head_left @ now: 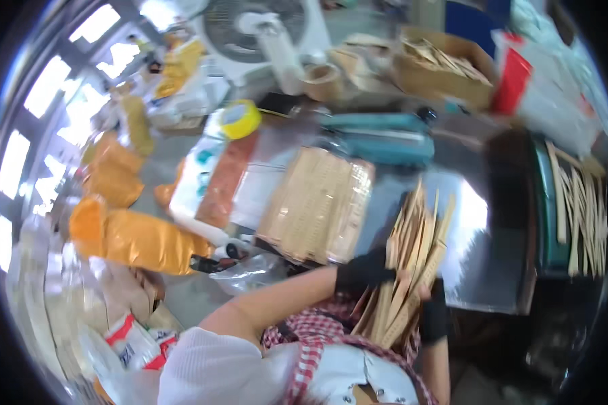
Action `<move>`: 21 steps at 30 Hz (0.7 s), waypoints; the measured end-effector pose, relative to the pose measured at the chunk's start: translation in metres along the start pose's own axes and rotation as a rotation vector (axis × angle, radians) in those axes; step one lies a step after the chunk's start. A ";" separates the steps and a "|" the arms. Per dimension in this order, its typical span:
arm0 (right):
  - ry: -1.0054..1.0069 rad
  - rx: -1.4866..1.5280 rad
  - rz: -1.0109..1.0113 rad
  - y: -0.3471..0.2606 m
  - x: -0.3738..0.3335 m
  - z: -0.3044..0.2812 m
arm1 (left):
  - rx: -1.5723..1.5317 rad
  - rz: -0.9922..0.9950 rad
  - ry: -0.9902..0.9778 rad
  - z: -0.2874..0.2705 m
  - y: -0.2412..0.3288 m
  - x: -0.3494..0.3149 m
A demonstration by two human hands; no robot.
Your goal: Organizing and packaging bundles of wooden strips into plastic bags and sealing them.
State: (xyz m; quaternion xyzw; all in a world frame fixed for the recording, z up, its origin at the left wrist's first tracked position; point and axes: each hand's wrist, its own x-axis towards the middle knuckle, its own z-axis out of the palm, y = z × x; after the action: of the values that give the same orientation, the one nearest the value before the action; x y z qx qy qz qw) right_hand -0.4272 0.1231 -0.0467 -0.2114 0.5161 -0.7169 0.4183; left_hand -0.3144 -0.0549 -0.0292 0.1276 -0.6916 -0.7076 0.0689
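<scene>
A loose bundle of thin wooden rulers (pixel 412 246) is gathered in front of my body, fanned unevenly at its upper end. My left hand (pixel 368 271), in a black fingerless glove, closes on the bundle from the left. On the other side my right hand (pixel 431 312), gloved the same way, grips it lower down. Faint markings show along some of the strips. Just left of the bundle lies a plastic-wrapped pack of wooden rulers (pixel 317 206), flat on the table. Motion blur softens the fingers.
A teal tool-like object (pixel 382 138) lies behind the pack. Yellow tape (pixel 240 119) and brown tape (pixel 323 82) stand farther back. At right, a green box (pixel 552 223) holds loose strips; a cardboard box (pixel 446 74) sits behind. Orange packages (pixel 148 239) lie left, near a fan (pixel 253 27).
</scene>
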 end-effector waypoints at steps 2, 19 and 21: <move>0.261 -0.129 0.021 0.017 -0.028 0.001 | 0.067 -0.007 0.230 -0.012 -0.002 -0.034; -0.286 -0.906 -0.639 -0.117 0.071 0.058 | 0.362 0.433 0.396 -0.019 0.134 -0.002; -0.322 -0.629 -0.628 -0.121 0.080 0.060 | 0.149 0.397 0.366 -0.020 0.140 0.007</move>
State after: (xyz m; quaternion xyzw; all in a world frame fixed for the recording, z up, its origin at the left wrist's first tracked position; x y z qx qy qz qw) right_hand -0.4740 0.0377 0.0770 -0.5822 0.5478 -0.5759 0.1714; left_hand -0.3269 -0.0809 0.1094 0.1202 -0.7291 -0.5926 0.3205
